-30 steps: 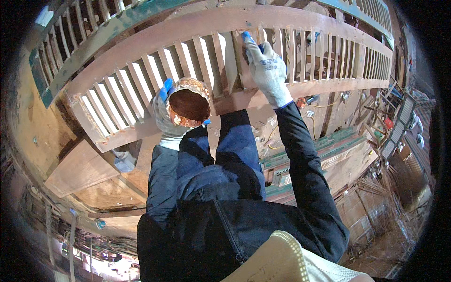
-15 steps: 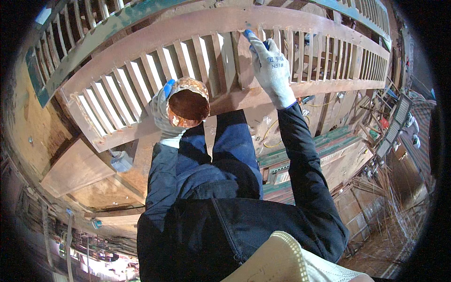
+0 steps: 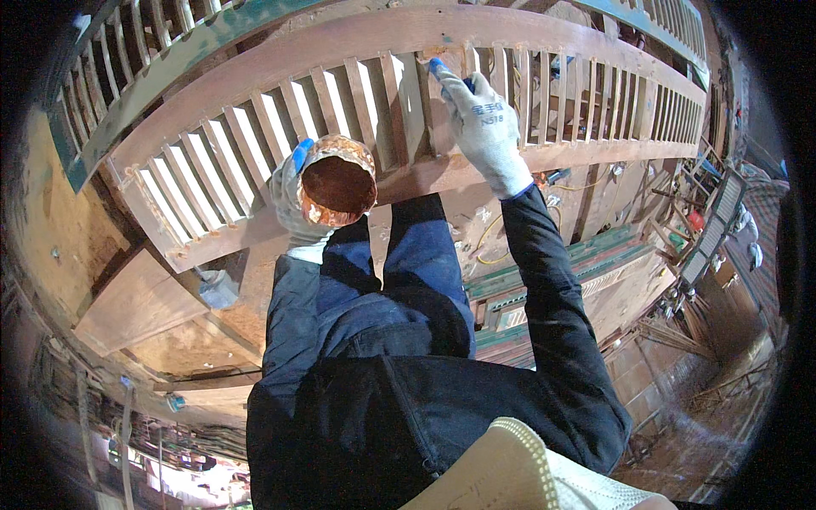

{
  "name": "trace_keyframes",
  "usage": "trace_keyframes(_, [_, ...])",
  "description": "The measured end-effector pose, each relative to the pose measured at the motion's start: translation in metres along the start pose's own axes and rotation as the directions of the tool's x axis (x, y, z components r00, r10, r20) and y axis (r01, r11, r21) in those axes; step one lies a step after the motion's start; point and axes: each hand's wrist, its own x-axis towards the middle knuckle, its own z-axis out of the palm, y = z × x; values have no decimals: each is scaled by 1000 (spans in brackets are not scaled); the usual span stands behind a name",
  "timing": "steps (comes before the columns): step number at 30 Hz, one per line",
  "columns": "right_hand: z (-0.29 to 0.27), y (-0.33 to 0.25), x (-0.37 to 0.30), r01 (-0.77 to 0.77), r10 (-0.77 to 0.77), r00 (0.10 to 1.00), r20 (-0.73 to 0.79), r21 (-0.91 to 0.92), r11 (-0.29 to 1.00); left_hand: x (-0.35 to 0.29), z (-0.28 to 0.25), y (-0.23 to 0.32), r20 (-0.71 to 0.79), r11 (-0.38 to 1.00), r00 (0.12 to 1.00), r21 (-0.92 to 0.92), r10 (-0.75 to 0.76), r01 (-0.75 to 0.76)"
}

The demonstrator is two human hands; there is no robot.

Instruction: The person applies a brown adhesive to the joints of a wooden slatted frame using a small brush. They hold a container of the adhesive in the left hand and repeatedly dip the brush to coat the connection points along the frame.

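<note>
"What's the biggest thing here?"

"The panel point(image 3: 340, 41), reddish-brown and slatted. It stretches across in front of the person's legs, reaching well out to either side of both hands."

"And after that?"

"The green panel point(image 3: 217, 36), also slatted, farther off beyond the first one. Then the board point(image 3: 144, 302), flat and brown, at the lower left, near the panel's left end."

"Now the right hand point(image 3: 486, 123)?"

"Gloved, laid over the panel right of its middle. The index finger points away from the body; the others look bent in. I can't tell whether anything is pinched under them."

"The left hand point(image 3: 287, 204)?"

"Gloved too, and clamped around the left side of the cup point(image 3: 338, 183)."

"Where's the cup, then?"

"In that palm, to the right of the wrist, its mouth toward the camera. It's brown inside, smeared around the rim, and hides part of the panel's near rail. The right hand is well apart from it."

"Smallest thing?"

"The blue fingertip point(image 3: 436, 65) of the right index, at the wood just beside the panel's far rail."
</note>
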Motion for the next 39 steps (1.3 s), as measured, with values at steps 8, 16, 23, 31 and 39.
trace_keyframes(8, [-7,3,-1,-45,41,998,-46,-82,996,-10,6,-14,61,948,982,-256,-181,191])
trace_keyframes(16, [-5,10,-5,-53,52,998,-38,-38,998,-14,19,-10,464,-78,684,-853,-562,515])
trace_keyframes(23, [0,19,15,-51,56,981,-183,32,998,-21,9,-18,385,314,802,-773,-458,550])
trace_keyframes(31, [-1,17,18,-35,25,994,-111,-90,995,-4,5,10,367,255,847,-839,-385,480])
trace_keyframes(39, [-6,14,19,-23,15,997,-75,-103,994,-3,6,16,540,-108,691,-819,-480,564])
